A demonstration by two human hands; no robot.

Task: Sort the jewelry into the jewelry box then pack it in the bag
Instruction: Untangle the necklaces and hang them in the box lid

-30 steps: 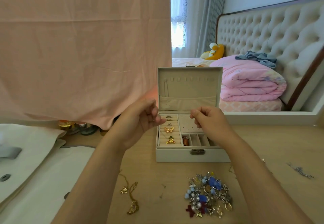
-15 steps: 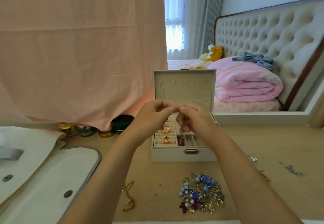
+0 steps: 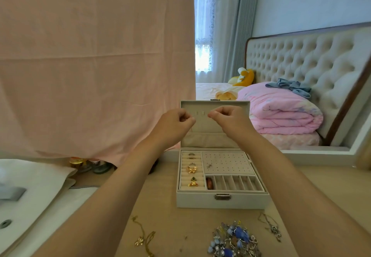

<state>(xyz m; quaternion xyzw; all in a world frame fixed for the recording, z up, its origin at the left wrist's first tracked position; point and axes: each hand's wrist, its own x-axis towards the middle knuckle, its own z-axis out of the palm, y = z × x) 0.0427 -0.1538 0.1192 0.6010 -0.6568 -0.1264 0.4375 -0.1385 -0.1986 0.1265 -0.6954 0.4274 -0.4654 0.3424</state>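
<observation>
Two hands hover level before the raised lid of the jewelry box. The left hand and the right hand each pinch thumb to forefinger, a small gap apart. What they pinch is too fine for us to see. We judge it a thin chain strung left to right, parallel to the hook row just beyond the gap, with both hands equally near it. Below the hands lie the box's compartments. Nearer us, on the wooden table, sits a jewelry pile. A white bag lies left of the left arm, and a folded pink quilt right of the right hand.
</observation>
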